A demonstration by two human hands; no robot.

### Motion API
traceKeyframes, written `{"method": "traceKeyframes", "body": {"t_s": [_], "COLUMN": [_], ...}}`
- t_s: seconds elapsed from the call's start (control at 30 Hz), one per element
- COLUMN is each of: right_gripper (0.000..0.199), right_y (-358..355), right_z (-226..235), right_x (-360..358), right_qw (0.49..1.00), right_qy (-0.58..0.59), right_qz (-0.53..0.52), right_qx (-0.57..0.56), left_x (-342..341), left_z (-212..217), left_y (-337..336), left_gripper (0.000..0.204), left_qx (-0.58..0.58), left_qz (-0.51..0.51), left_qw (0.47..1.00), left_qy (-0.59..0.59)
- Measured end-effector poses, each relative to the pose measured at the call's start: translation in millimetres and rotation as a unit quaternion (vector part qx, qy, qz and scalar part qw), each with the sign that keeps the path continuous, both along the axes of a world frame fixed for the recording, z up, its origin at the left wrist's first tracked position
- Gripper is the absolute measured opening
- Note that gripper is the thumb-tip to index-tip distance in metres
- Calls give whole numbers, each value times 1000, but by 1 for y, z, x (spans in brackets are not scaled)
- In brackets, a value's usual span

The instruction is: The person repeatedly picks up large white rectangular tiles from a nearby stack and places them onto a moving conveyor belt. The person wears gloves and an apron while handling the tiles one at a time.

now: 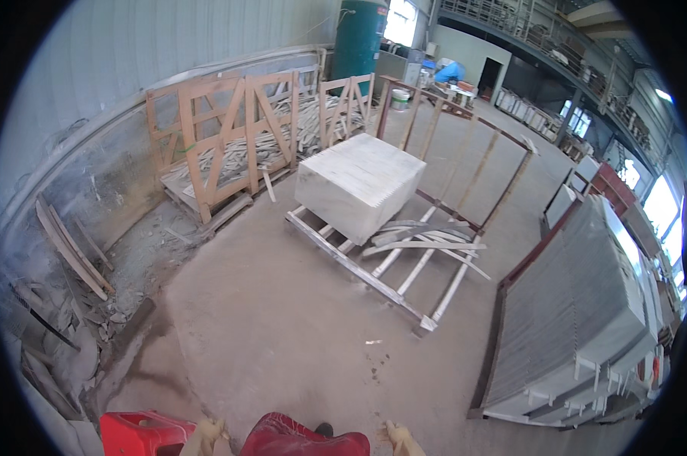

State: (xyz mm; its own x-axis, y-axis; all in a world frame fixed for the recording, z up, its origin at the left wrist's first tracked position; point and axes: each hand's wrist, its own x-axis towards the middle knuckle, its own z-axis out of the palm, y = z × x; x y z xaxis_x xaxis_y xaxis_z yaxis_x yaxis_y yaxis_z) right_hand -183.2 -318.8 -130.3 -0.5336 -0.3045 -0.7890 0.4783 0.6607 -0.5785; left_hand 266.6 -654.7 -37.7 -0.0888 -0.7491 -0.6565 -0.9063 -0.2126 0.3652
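At the bottom edge, my left hand (204,438), in a pale yellowish glove, overlaps the right side of a red plastic stool (142,430). Its fingers point forward, slightly apart, and I see nothing in them; whether it touches the stool I cannot tell. My right hand (401,439), gloved alike, hangs at the bottom right of centre with its fingers loosely apart and nothing visible in them. Between the hands shows my dusty dark red clothing (305,437). The lower part of both hands is cut off by the frame.
Ahead, a block of stacked pale slabs (362,175) and loose strips (427,237) lie on a metal frame pallet (359,275). Leaning slabs (564,311) fill the right. Wooden crates (233,144) hold stone offcuts along the left wall; rubble (115,315) lies nearer.
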Motion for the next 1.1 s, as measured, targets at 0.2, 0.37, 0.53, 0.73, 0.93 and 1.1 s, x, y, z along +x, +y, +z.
{"method": "traceKeyframes", "body": {"t_s": [0.2, 0.37, 0.53, 0.73, 0.93, 1.1], "right_gripper": [38, 36, 37, 37, 35, 35], "right_y": [-158, -240, -294, -407, -502, -565], "right_z": [29, 50, 68, 77, 71, 24], "right_x": [-73, -102, -133, -184, -249, -316], "right_qw": [999, 1000, 996, 1000, 998, 993], "right_qy": [27, -8, -58, -21, -49, -76], "right_qz": [38, -11, 15, 12, 27, 23], "right_qx": [4, 12, 67, 13, 24, 84], "left_x": [-1, -32, -146, -321, -393, -362], "left_z": [-10, -57, -73, 14, -55, -126], "left_y": [-43, -158, -316, -457, -540, -587], "left_gripper": [46, 48, 49, 44, 49, 55], "left_qx": [21, 55, -1, 147, 126, 100], "left_qz": [40, 20, -82, -39, -96, -81], "left_qw": [993, 991, 995, 976, 977, 991], "left_qy": [-106, -120, -62, 154, 143, 23]}}
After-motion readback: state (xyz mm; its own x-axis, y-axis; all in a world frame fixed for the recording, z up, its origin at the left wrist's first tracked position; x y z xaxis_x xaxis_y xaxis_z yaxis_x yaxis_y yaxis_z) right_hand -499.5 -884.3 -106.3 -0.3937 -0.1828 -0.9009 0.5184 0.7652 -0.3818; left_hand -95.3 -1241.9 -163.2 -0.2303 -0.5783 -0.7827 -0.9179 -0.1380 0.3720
